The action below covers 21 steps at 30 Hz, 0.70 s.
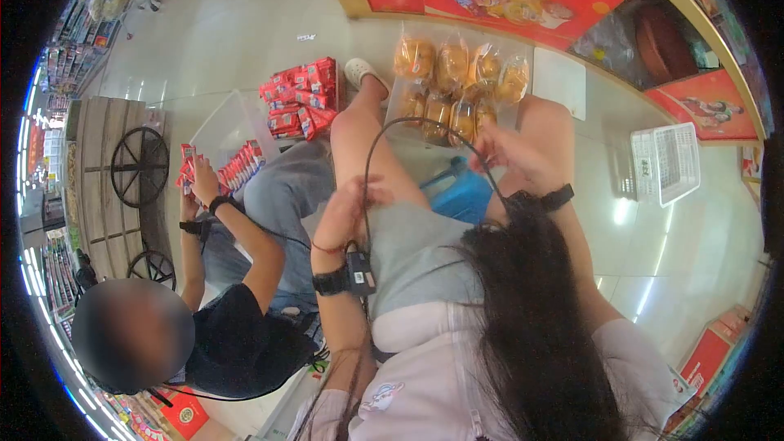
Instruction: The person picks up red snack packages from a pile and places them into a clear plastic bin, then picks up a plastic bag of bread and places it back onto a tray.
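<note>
1. Where the grey lap fills the near field, the left hand (349,208) hovers above it, fingers curled shut around a black cable (408,120). Motion blur leaves the exact finger contact uncertain.
2. The right hand (523,155) is raised a little farther out and to the right, fingertips pinched together on the same cable. The cable arcs up and over between the two hands.
3. A blue item (461,194) rests between the thighs, just under the cable loop.
4. To the left, a co-worker's hand (200,184) holds red packets (186,165) beside a clear bin (216,126).
5. Farther out, a stack of red packs (302,98) lies on the floor, left of the person's leg.
6. Bagged buns (457,82) lie in rows just beyond the knees.
7. A white basket (665,159) stands on the floor at the far right, well apart from both hands.
</note>
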Tool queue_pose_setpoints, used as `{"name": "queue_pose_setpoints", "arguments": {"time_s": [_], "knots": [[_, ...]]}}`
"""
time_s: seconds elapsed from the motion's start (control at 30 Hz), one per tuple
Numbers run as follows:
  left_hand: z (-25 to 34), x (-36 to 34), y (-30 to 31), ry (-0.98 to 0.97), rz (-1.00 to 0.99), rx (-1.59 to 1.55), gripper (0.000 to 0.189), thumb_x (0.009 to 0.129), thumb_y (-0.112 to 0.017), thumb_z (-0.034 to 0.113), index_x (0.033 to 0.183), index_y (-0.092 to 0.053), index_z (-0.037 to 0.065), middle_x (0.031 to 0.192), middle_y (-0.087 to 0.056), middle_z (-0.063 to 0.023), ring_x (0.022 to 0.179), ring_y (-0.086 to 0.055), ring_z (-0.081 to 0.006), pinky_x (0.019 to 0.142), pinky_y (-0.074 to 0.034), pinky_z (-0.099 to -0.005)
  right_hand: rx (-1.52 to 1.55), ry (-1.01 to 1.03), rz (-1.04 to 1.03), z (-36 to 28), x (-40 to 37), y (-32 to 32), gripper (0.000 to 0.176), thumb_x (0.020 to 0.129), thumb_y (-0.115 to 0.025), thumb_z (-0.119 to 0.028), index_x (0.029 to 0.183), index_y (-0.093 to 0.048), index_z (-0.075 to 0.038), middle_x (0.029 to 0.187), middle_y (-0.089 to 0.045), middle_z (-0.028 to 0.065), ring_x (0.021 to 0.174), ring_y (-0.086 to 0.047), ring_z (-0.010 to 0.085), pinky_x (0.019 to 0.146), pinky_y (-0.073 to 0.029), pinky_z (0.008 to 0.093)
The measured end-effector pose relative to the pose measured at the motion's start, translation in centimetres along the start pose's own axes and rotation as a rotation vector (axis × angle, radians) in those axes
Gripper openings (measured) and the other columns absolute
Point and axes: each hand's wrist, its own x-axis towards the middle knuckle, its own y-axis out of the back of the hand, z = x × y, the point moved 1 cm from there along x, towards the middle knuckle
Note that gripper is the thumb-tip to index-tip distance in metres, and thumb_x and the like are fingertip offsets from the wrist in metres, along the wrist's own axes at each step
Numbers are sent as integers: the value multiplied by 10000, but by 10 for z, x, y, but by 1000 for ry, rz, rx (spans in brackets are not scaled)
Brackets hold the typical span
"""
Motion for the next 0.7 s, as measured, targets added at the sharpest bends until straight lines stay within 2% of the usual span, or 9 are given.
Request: {"name": "queue_pose_setpoints", "arguments": {"time_s": [0.1,0.23,0.33,0.37,0.47,0.5,0.53,0.6,0.7], "knots": [[24,-7,-35,105,-115,386,240,963,-434,190,1031,-543,-12,601,-553,-29,626,-561,-109,588,-431,-237,-329,-92,-295,-29,-39,-25,369,947,-468,-341,805,-586,-22,812,-637,98,748,-606,192,704,-495,310],[47,-10,-54,-11,46,505,206,964,-441,193,859,-522,35,579,-430,34,535,-409,-43,529,-352,-199,-89,161,-176,-17,-51,-15,412,932,-464,-401,864,-539,-2,802,-633,151,721,-622,224,616,-512,316],[95,-9,-74,-145,174,246,210,962,-453,210,868,-529,38,623,-452,33,546,-405,-43,529,-342,-196,415,401,-411,-31,-60,-16,408,932,-473,-390,893,-511,14,816,-629,184,723,-632,252,619,-512,321],[108,-5,-77,-212,159,218,209,961,-454,210,869,-529,38,639,-458,30,556,-410,-45,532,-345,-199,548,522,-681,-34,-63,-22,362,906,-546,-345,910,-496,13,844,-629,199,770,-636,270,662,-507,303],[138,19,-79,-407,214,281,210,959,-458,216,883,-530,34,686,-478,17,589,-431,-59,550,-363,-212,52,648,-1381,-63,-48,-21,341,850,-647,-295,941,-483,-10,863,-631,191,805,-631,272,673,-494,306],[138,34,-78,-467,300,399,214,959,-459,222,894,-532,31,703,-485,10,601,-442,-67,563,-376,-219,-66,585,-1416,-75,-46,-24,396,788,-720,-277,977,-479,-27,911,-627,190,835,-625,269,664,-471,311],[140,47,-82,-529,381,517,219,959,-460,227,905,-533,28,720,-491,2,613,-453,-76,577,-388,-226,79,468,-1210,-57,-47,-19,420,760,-743,-258,992,-469,-39,999,-598,205,853,-624,282,702,-478,339],[121,65,-104,-480,433,177,197,925,-479,196,940,-513,2,762,-550,-88,710,-523,-182,653,-434,-293,134,561,-805,-42,-37,-21,533,777,-716,-290,1143,-443,-16,1168,-531,234,893,-623,297,788,-487,351],[26,125,-75,-341,500,273,240,895,-517,235,970,-530,8,797,-589,-114,699,-563,-224,627,-451,-330,551,505,-583,-18,-19,-32,651,839,-622,-358,1305,-347,3,1294,-450,240,922,-624,300,875,-470,369]]}}
